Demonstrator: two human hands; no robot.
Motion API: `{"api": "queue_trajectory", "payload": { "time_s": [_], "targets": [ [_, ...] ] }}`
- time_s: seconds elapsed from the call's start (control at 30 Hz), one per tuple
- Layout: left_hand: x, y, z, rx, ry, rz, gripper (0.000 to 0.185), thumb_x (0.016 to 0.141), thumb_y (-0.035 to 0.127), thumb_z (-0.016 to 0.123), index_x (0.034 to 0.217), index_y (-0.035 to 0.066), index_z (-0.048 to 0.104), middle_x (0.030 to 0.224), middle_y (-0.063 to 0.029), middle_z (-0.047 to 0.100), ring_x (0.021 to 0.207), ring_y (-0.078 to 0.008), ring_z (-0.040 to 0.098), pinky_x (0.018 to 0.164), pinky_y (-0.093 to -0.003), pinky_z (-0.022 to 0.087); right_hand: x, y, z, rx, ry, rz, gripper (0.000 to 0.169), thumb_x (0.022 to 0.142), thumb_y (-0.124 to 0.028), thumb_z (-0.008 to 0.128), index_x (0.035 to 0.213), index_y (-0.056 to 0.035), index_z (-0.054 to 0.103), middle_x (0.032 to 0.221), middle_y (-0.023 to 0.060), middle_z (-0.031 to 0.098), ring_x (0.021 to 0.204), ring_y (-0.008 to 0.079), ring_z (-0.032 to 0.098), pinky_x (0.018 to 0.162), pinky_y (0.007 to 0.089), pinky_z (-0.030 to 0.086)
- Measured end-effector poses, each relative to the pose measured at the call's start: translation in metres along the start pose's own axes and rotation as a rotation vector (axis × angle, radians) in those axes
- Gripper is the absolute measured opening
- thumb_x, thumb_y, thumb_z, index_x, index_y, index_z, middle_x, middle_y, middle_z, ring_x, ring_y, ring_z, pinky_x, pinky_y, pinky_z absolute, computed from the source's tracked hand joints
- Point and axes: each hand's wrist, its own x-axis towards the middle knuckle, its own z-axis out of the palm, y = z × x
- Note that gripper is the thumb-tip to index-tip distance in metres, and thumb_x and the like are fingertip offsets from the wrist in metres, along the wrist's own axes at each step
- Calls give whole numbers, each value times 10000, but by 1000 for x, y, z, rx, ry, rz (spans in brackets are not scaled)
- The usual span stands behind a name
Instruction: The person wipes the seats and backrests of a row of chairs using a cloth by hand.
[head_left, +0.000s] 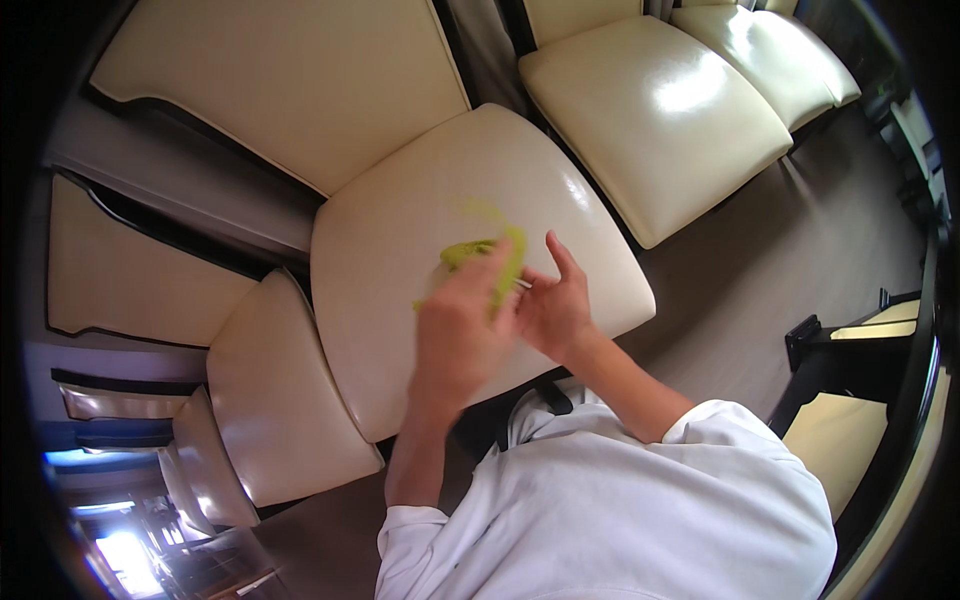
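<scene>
A yellow-green strip of soft material (515, 251), blurred by motion, is in front of me above the cream seat. It may be cloth or knitted cord; I cannot tell which. My left hand (461, 322) is blurred too, and its fingers lie over the strip and seem to grip it. Close beside it is my right hand (556, 309), palm turned inward and thumb raised apart from the fingers. A thin white piece (523, 283) shows at the right fingers; whether it belongs to the strip is unclear. The left hand hides part of the material.
Under my hands is a padded cream chair seat (390, 300), its backrest (285, 75) beyond. More cream chairs (652, 127) stand in a row to the right, others (277, 405) to the left. Dark-framed furniture with cream panels (836, 442) stands at the right over the brown floor (720, 277).
</scene>
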Motion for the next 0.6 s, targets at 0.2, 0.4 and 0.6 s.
{"api": "queue_trajectory", "payload": {
  "time_s": [0.2, 0.4, 0.6],
  "targets": [
    [-42, 32, 37, 257, 82, 433, 449, 755, 108, 757, 1195, 71, 670, 1036, -67, 632, 772, -214, 563, 729, -366, 418, 0, -48, 15, -285, -22, -108, 350, 994, -296, 581, 1148, 14, 633, 1015, 143, 712, 834, 265, 711, 752, 369, 595],
    [-78, -5, 36, -669, 402, 94, 258, 922, 285, 615, 1003, 52, 690, 957, -88, 618, 784, -209, 564, 760, -347, 451, -25, -55, 22, -765, -354, -349, 368, 971, -321, 595, 1199, -32, 601, 1128, 112, 647, 1051, 233, 627, 907, 380, 500],
    [-28, 2, 75, -1874, 686, 214, 428, 1018, 384, 482, 1329, 90, 499, 1356, -113, 478, 1200, -248, 489, 1027, -366, 379, -42, 9, 64, -1843, -823, -864, 537, 894, -388, 671, 1268, -10, 596, 1321, 229, 517, 1166, 357, 526, 1007, 441, 433]
  ]
}}
